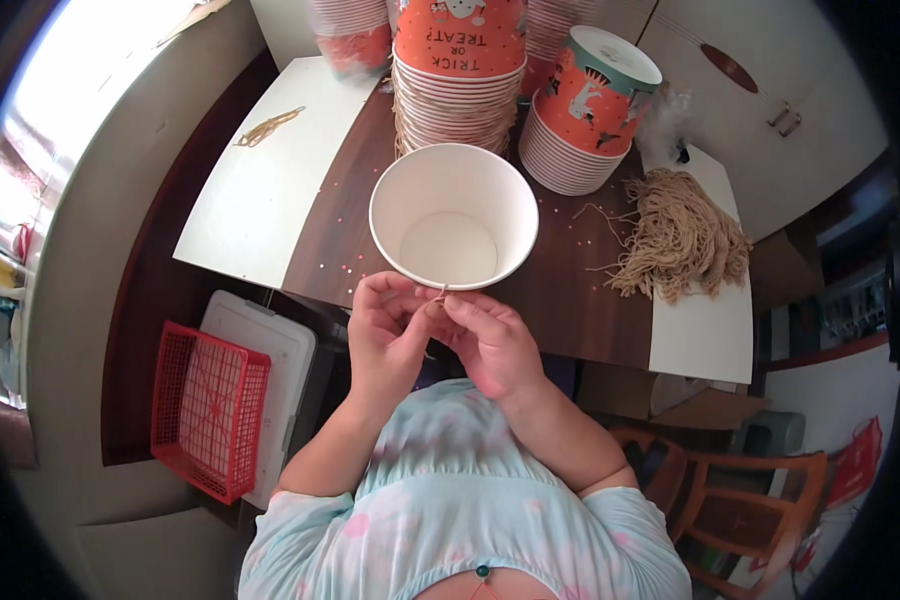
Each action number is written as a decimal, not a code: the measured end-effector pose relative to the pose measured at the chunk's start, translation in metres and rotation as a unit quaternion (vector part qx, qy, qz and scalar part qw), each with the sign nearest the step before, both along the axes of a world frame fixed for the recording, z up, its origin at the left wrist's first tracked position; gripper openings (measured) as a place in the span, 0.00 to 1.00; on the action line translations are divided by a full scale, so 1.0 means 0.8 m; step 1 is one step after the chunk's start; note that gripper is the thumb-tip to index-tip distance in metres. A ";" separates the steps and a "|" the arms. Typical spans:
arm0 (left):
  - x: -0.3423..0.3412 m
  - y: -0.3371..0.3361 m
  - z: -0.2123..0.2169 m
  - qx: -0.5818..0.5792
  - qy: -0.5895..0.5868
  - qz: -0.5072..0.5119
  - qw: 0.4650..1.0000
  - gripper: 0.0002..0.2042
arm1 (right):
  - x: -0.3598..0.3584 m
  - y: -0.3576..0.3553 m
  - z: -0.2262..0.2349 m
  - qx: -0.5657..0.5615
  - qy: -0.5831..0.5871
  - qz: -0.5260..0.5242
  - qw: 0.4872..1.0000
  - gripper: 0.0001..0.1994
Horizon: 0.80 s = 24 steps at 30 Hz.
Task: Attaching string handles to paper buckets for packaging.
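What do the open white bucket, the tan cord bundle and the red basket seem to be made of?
Open white bucket: probably coated paperboard; smooth, soft sheen, rolled-looking rim.
Tan cord bundle: perhaps cotton or jute; matt, fibrous-looking strands.
Red basket: likely moulded plastic, smooth-looking; even colour, regular open grid.

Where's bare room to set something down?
The left white panel, nearer than the looped strings; the near end of the right white panel, before the twine heap. Crowded: the far middle with stacked buckets, the front middle with the open bucket.
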<state>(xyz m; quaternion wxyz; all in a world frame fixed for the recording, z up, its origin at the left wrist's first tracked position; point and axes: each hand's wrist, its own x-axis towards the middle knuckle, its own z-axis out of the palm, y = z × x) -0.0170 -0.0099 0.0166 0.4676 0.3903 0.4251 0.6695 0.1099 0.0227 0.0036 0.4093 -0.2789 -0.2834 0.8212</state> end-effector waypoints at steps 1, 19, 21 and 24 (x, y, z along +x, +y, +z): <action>-0.001 -0.001 -0.001 0.000 -0.005 0.000 1.000 0.15 | -0.001 0.000 -0.005 -0.016 0.028 -0.005 0.999 0.12; 0.005 -0.003 0.004 0.129 0.383 0.101 0.909 0.09 | 0.012 0.003 -0.002 -0.045 0.043 0.004 0.998 0.13; 0.001 0.003 0.001 0.125 0.395 0.100 0.905 0.09 | 0.011 0.004 -0.003 -0.046 0.037 0.001 0.998 0.14; -0.002 0.006 0.004 0.188 0.457 0.119 0.861 0.08 | 0.010 0.003 -0.003 -0.066 0.024 -0.019 0.997 0.14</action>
